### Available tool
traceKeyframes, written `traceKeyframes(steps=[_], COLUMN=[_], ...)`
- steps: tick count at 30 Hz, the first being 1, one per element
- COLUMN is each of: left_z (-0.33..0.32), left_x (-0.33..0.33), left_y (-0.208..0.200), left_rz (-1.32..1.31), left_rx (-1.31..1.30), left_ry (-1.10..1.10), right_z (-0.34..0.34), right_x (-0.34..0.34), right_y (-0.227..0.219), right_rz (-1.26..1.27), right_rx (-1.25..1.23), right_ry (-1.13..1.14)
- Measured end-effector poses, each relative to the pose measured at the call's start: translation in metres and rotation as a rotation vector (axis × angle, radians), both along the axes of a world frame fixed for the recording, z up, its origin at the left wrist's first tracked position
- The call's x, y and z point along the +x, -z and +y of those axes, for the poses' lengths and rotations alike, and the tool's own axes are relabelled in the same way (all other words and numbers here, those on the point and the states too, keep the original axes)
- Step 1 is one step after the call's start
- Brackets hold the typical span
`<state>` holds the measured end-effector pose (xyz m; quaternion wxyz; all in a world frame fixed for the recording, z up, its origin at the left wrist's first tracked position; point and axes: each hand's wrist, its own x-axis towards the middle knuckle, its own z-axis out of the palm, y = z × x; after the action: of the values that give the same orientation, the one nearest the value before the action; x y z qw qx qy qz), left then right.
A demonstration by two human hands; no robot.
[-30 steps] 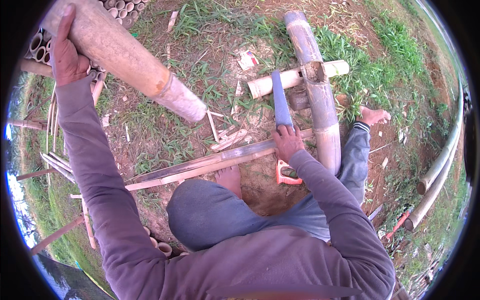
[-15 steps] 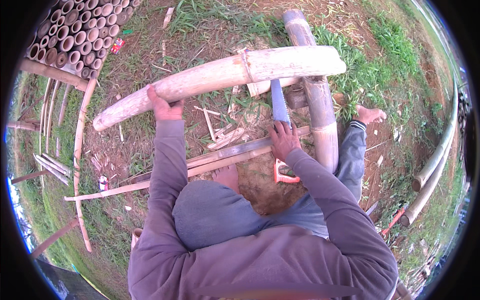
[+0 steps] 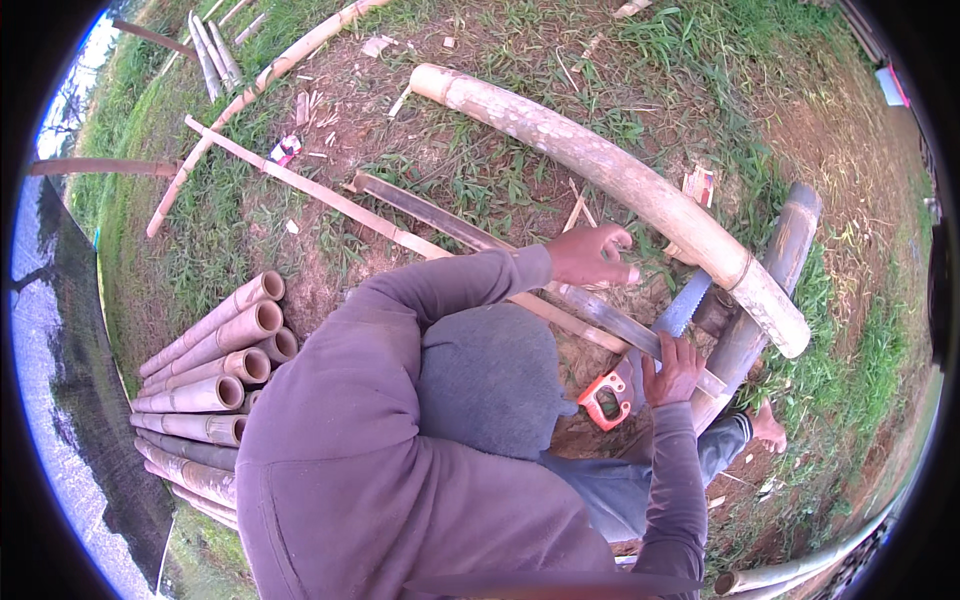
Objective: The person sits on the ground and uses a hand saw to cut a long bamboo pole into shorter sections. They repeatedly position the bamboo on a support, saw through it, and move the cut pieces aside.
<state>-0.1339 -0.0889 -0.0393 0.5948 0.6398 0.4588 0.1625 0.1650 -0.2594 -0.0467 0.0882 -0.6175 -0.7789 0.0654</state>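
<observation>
Status: big bamboo pole (image 3: 620, 190) is down across the work spot, its thick end resting over the grey log (image 3: 770, 290) off to the far side of my right fingers. My left hand (image 3: 590, 255) is against the pole's near flank, fingers curled and closed on its underside edge about mid-length. Looks like a steadying grip, not a lift.

Right hand (image 3: 675, 370) sits on the hand saw (image 3: 650, 345), just ahead of its orange handle (image 3: 607, 398). Fingers lie flat-ish over the blade's back and the split bamboo slat (image 3: 600, 310) under it; can't tell if they're actually clamped round anything or only pressing down. The handle itself is not being gripped.

Saw blade points up toward the pole, tip just short of it and beside the log. Teeth aren't on the pole.

Judgement on progress:
- pole positioned on its support: done, or nearly
- no kerf or cut mark that I can see on the pole, so sawing not started
- saw not yet in a working grip

Stack of cut bamboo lengths (image 3: 215, 370) lies well behind my left elbow, open ends facing me. Loose slats (image 3: 300, 180) and chips lie beyond my left fingers on the grass. My bare foot (image 3: 768, 428) is out past the right hand, near the log base.
</observation>
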Motion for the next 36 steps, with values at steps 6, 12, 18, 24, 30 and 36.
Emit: traceKeyframes(steps=[6, 12, 18, 24, 30, 36], left_z=[-0.016, 0.041, 0.080, 0.090, 0.092, 0.100], left_x=[-0.012, -0.020, -0.033, -0.040, -0.039, -0.045], left_y=[0.013, -0.011, -0.060, -0.029, -0.007, -0.008], left_rz=[0.354, 0.269, 0.416, 0.342, 0.310, 0.284], left_rx=[0.873, 1.013, 0.882, 0.893, 0.905, 0.984], left_ry=[0.494, 0.328, 0.259, 0.225, 0.151, 0.071], right_z=[0.004, 0.035, 0.072, 0.094, 0.107, 0.120], right_x=[0.016, 0.016, 0.021, 0.023, 0.026, 0.020], right_y=[-0.030, -0.079, -0.087, -0.085, -0.083, -0.085], right_rz=[0.055, -0.293, 0.101, 0.122, 0.116, 0.086], right_rx=[0.096, 0.232, 0.161, 0.113, 0.173, 0.165], right_ry=[0.026, 0.192, 0.066, -0.027, -0.042, -0.002])
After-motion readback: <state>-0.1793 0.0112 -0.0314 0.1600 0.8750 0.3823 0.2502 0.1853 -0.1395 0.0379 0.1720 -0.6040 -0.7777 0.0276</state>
